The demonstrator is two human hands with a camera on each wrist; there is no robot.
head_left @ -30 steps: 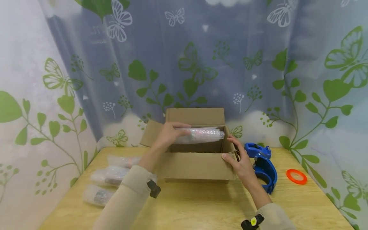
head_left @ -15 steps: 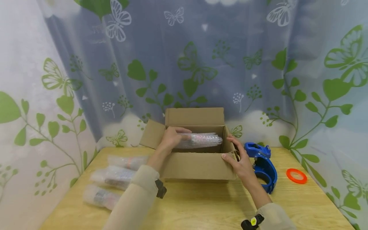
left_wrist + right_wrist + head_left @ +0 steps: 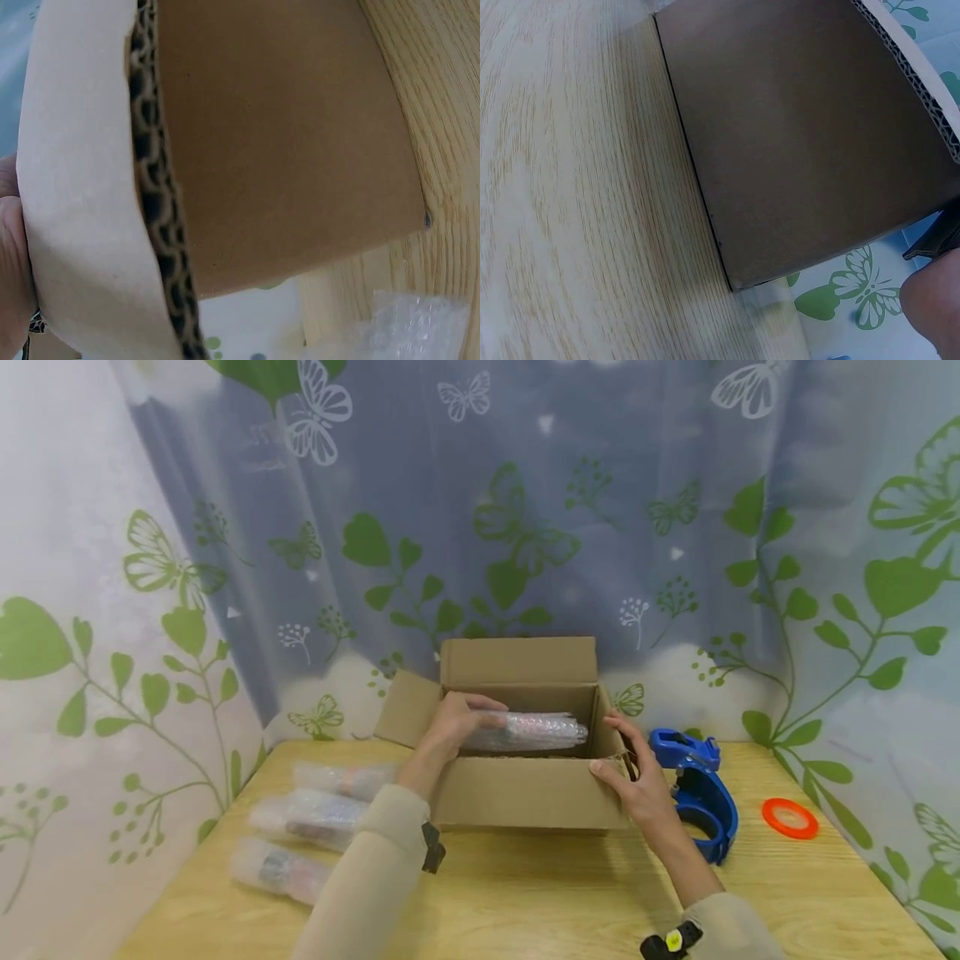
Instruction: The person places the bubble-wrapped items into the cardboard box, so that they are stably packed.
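An open cardboard box (image 3: pixel 525 793) stands mid-table in the head view, its front flap folded down toward me. Inside its opening lies a long bubble-wrapped bundle (image 3: pixel 543 729) with something pinkish showing through. My left hand (image 3: pixel 453 727) reaches over the box's left side and grips the left end of that bundle. At the front right corner, my right hand (image 3: pixel 641 785) holds the box, thumb on the front flap and fingers along the right side. The left wrist view shows the box's cardboard wall (image 3: pixel 285 150) close up; the right wrist view shows its brown outer side (image 3: pixel 802 142).
Several bubble-wrapped bundles (image 3: pixel 281 868) lie on the wooden table (image 3: pixel 525 902) to the left. Right of the box sit a blue tape dispenser (image 3: pixel 708 810) and an orange ring (image 3: pixel 790 818). A patterned curtain (image 3: pixel 510 527) hangs behind.
My left hand has lowered the bubble-wrapped bundle from rim height down into the box. My right hand keeps its hold on the corner. The head view has shifted slightly.
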